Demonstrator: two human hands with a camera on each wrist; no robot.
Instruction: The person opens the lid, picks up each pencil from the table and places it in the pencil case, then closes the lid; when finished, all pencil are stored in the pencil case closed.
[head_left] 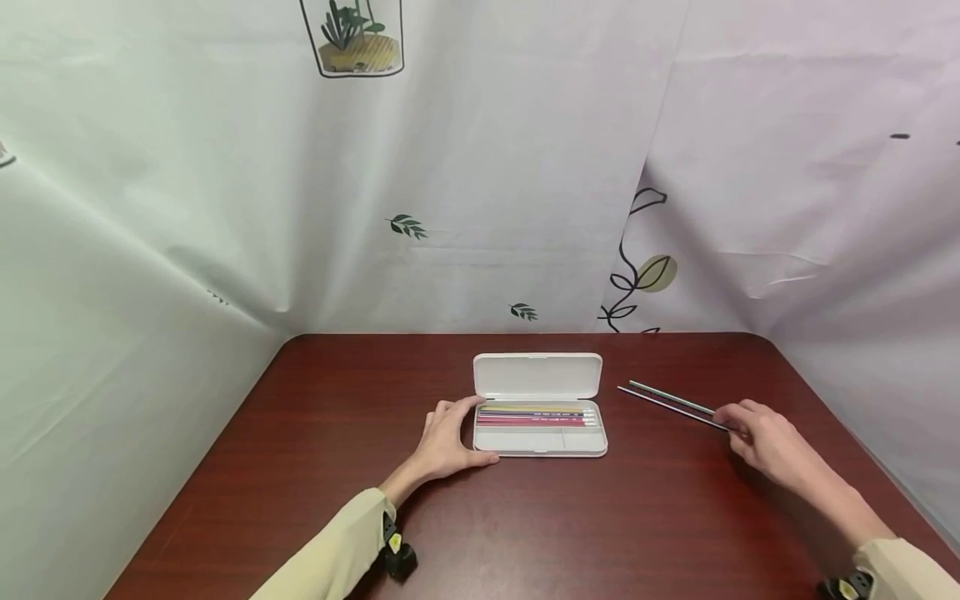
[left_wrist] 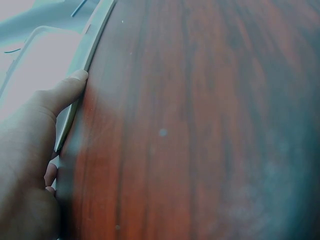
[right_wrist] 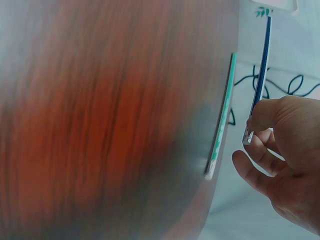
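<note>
A white pencil case lies on the table with its lid raised at the back. Several pencils, yellow, dark and pink, lie side by side in its rear part. My left hand holds the case by its left end, thumb at the front edge and fingers near the back left corner. Over at the right, my right hand pinches the end of a blue pencil between thumb and fingers. A green pencil lies on the table just behind it, apart from the hand in the right wrist view.
The dark red wooden table ends at a pale cloth with printed plants, which hangs behind it and along both sides. A black wrist device sits at the left sleeve, and another at the right.
</note>
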